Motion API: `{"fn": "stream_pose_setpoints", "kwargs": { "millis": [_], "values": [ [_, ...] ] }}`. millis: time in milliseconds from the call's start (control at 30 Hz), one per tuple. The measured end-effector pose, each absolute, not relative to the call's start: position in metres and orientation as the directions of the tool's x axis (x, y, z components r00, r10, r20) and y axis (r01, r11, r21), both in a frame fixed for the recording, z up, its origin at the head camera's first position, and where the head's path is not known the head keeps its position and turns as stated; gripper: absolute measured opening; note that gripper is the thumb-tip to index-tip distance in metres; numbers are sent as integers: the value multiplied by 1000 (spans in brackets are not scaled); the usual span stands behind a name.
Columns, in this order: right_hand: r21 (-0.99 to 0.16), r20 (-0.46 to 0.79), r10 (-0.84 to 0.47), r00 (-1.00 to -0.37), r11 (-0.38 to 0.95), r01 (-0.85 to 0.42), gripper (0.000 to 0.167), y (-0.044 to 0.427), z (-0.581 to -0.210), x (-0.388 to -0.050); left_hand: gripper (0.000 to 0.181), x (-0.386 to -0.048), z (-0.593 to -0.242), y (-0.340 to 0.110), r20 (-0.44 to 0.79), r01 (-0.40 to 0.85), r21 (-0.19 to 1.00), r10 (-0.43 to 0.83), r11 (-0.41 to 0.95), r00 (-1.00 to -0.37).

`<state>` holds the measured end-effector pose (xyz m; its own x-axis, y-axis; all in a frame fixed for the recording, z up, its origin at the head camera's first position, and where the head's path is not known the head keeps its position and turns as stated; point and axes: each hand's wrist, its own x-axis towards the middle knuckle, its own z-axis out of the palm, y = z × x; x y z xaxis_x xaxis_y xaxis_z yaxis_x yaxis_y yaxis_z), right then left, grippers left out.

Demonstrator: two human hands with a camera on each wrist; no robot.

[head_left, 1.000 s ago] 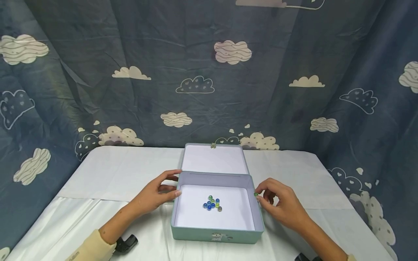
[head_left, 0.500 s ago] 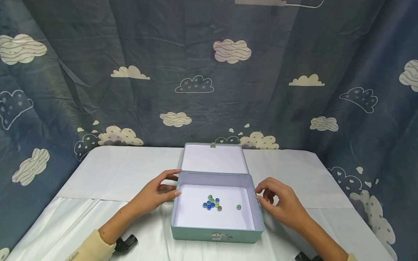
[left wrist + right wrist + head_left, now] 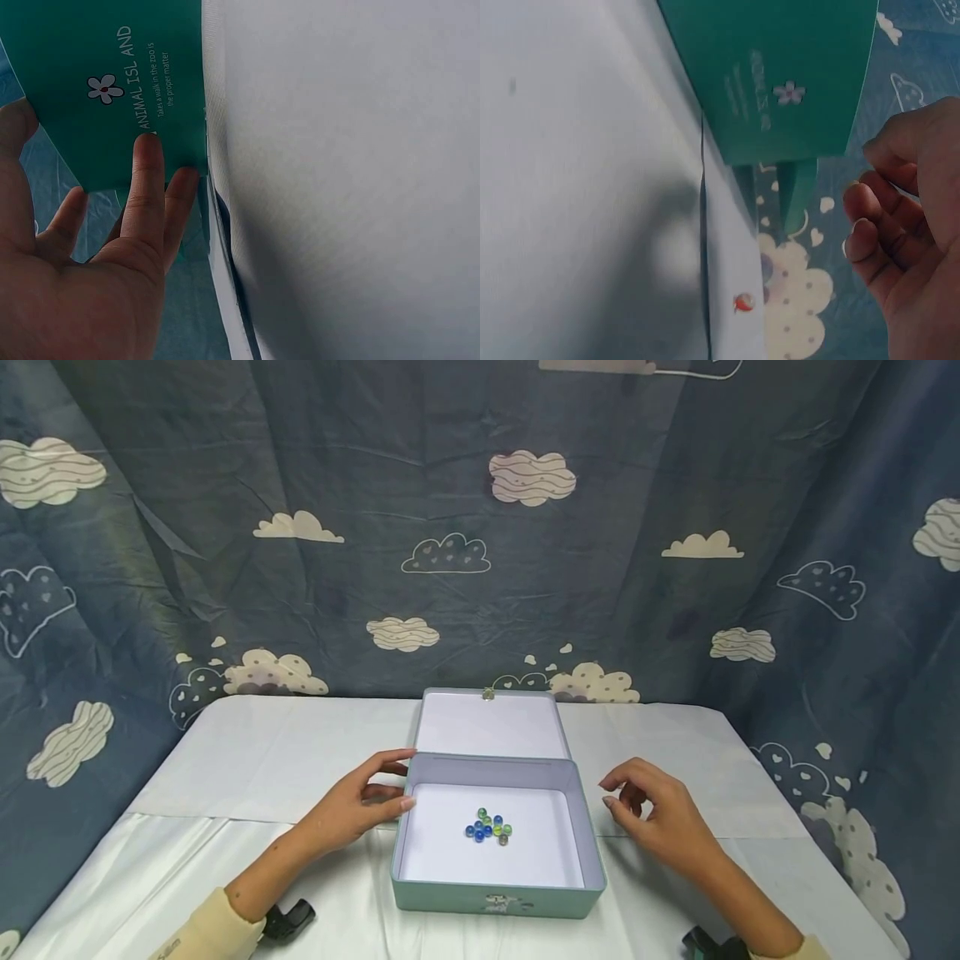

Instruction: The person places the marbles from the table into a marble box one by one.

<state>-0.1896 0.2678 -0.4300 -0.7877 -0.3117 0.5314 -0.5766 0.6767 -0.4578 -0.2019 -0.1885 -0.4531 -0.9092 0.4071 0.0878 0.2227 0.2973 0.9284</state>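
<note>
A green tin box (image 3: 498, 900) stands on the white cloth, its hinged lid (image 3: 491, 727) folded back behind it. Several blue, green and greyish glass marbles (image 3: 487, 832) lie bunched on its white floor. My left hand (image 3: 356, 806) rests at the left side of the box, thumb at the rim; in the left wrist view its straight fingers (image 3: 146, 187) touch the printed wall (image 3: 105, 45). Off the box's right side hovers my right hand (image 3: 660, 818), fingers loosely bent and holding nothing. In the right wrist view a gap separates its fingertips from the green wall (image 3: 780, 82).
White cloth (image 3: 262, 752) covers the table, with a fold line across it. A dark blue cloud-print curtain (image 3: 450, 485) hangs behind and at both sides. A small orange and white round thing (image 3: 743, 302) lies on the cloth in the right wrist view.
The green marble from my right fingertips dropped into the box and rolled left to the other marbles. My right hand has drawn away to the right of the rim; my left hand stays put.
</note>
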Motion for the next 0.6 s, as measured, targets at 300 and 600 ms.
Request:
{"fn": "stream_pose_setpoints", "kwargs": {
  "millis": [300,600],
  "values": [
    [-430,494,-272,-826,749,-504,33,283,-440,-201,67,-202,-452,-189,90,223,932,413,286,-906],
    [-422,375,-239,-895,816,-395,29,292,-450,-207,67,-201,-452,-188,87,220,933,415,285,-906]
  ]
}}
